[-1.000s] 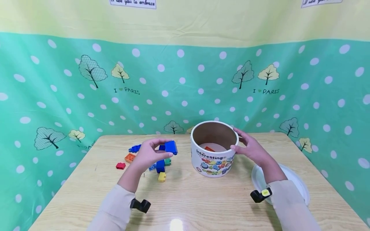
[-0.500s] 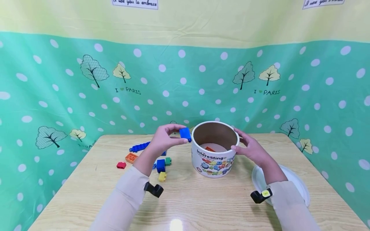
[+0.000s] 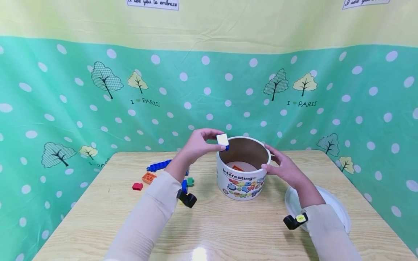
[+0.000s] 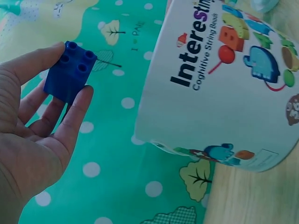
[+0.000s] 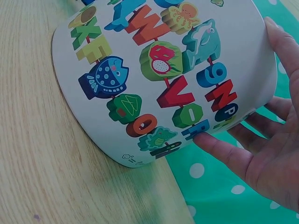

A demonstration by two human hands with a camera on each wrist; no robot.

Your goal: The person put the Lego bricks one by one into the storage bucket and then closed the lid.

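My left hand [image 3: 200, 143] pinches a blue building brick [image 4: 70, 77] between thumb and fingers, above the left side of a bucket's rim. Its studs face the camera in the left wrist view, while a whitish face shows in the head view. The white round bucket [image 3: 240, 188], printed "Interesting" and with colourful letters and animals, stands upright on the table. My right hand [image 3: 285, 168] grips the bucket's right side at the rim, thumb and fingers spread around the wall. Inside, an orange-red piece [image 3: 237, 168] lies on the bottom.
Left of the bucket lie a long blue strip of bricks [image 3: 159, 165], an orange brick [image 3: 149, 177], a red brick [image 3: 137, 186], a green brick [image 3: 190, 181] and blue bricks, partly behind my left arm. A white lid [image 3: 337, 208] lies under my right forearm. Patterned cloth hangs behind the table [image 3: 235, 232].
My left hand has carried the blue brick up and right, from over the loose bricks to the bucket's rim, turning it on the way. My right hand has stayed on the bucket.
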